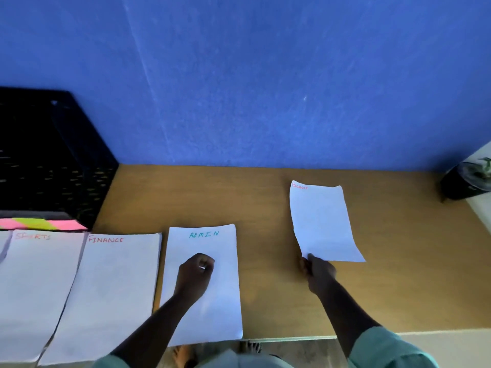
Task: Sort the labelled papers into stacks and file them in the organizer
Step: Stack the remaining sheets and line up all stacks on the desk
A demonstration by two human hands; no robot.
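Note:
Three paper stacks lie side by side along the table's near edge: SPORTS (34, 288) at the left, FINANCE (111, 293) in the middle, ADMIN (212, 296) to their right. My left hand (195, 274) hovers over or rests on the ADMIN stack with its fingers curled; it holds nothing I can see. My right hand (317, 272) pinches the near corner of a single sheet labelled FINANCE (322, 224), which is out on the table's right half. The black mesh organizer (53, 166) stands at the far left against the wall.
Pink and yellow sticky notes (39, 224) lie in front of the organizer. A dark pot with a plant (467, 181) sits at the table's far right corner. The wooden table (265, 197) meets a blue wall behind. Bare feet show below the front edge.

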